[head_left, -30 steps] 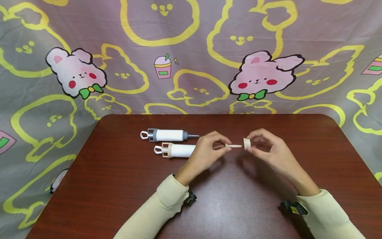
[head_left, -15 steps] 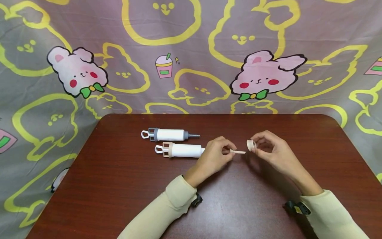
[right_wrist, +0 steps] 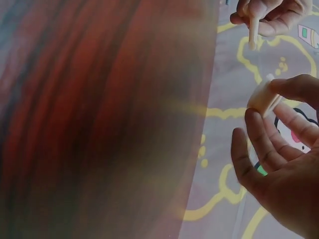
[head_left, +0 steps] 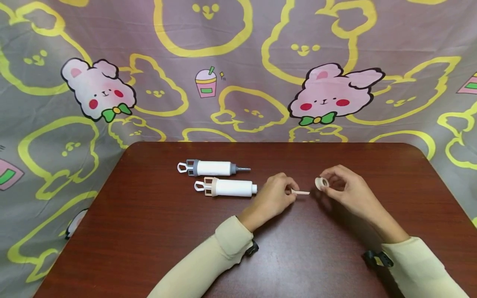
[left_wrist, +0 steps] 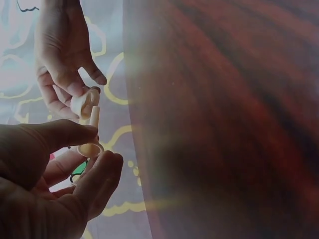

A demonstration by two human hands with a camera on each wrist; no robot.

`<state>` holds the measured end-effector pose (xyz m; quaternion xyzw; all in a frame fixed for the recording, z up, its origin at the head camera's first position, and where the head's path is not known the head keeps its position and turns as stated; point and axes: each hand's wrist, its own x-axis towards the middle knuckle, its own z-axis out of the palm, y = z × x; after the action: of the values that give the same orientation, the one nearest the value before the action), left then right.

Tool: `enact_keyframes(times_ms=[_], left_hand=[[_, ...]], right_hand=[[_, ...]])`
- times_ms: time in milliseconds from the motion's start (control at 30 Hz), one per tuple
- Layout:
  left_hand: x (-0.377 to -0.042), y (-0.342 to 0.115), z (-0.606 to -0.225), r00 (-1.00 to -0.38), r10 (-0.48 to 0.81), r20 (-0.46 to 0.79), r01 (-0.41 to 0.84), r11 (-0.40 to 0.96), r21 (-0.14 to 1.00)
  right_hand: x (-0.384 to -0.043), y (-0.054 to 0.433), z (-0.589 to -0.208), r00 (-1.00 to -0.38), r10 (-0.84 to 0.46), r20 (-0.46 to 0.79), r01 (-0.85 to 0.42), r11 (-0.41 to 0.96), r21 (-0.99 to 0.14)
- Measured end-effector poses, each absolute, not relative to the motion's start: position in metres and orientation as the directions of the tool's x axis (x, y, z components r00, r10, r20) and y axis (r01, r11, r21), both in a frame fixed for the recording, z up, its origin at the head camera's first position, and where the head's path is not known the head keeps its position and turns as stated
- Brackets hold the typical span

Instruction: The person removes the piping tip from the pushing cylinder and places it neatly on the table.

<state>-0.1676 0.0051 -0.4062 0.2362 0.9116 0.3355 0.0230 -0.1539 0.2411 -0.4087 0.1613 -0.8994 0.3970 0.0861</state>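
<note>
My left hand (head_left: 274, 194) pinches a small beige nozzle (head_left: 301, 192) by its wide end, its thin stem pointing right. In the left wrist view the nozzle (left_wrist: 94, 117) shows a flared round base between thumb and fingers. Opposite it, my right hand (head_left: 348, 190) holds a beige ring-shaped cap (head_left: 321, 183) between thumb and fingertips, its round opening partly visible. A small gap separates cap and nozzle in the head view. Left of my left hand lies a white tube with a beige collar and white pull handle (head_left: 234, 188); its short white tip is bare.
Behind that tube lies a similar white tube with grey ends (head_left: 214, 168), fitted with a thin grey nozzle (head_left: 244, 169). Both rest on the brown table (head_left: 149, 231). A patterned cloth (head_left: 246, 66) hangs behind the table's far edge.
Both hands have shifted right and slightly nearer, and the beige-collared tube's white tip has come into sight. The cap has turned to show its opening. Both tubes stay on the table.
</note>
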Motion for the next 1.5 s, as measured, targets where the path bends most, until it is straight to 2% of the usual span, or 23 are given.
enact_keyframes(times_ms=[200, 333, 967, 1500], left_hand=[[-0.171, 0.014, -0.407, -0.893, 0.441, 0.09, 0.4, 0.684, 0.61], [-0.173, 0.019, -0.407, -0.89, 0.453, 0.062, 0.392, 0.686, 0.612], [-0.183, 0.034, -0.406, -0.901, 0.433, -0.016, 0.342, 0.734, 0.587], [-0.187, 0.036, -0.41, -0.892, 0.449, -0.049, 0.346, 0.749, 0.564]], right_hand=[[-0.155, 0.247, -0.411, -0.935, -0.24, 0.26, -0.351, 0.723, -0.596], [-0.155, 0.248, -0.411, -0.936, -0.253, 0.244, -0.349, 0.739, -0.576], [-0.158, 0.249, -0.413, -0.954, -0.273, 0.122, -0.294, 0.774, -0.56], [-0.163, 0.25, -0.416, -0.952, -0.295, 0.085, -0.292, 0.785, -0.546]])
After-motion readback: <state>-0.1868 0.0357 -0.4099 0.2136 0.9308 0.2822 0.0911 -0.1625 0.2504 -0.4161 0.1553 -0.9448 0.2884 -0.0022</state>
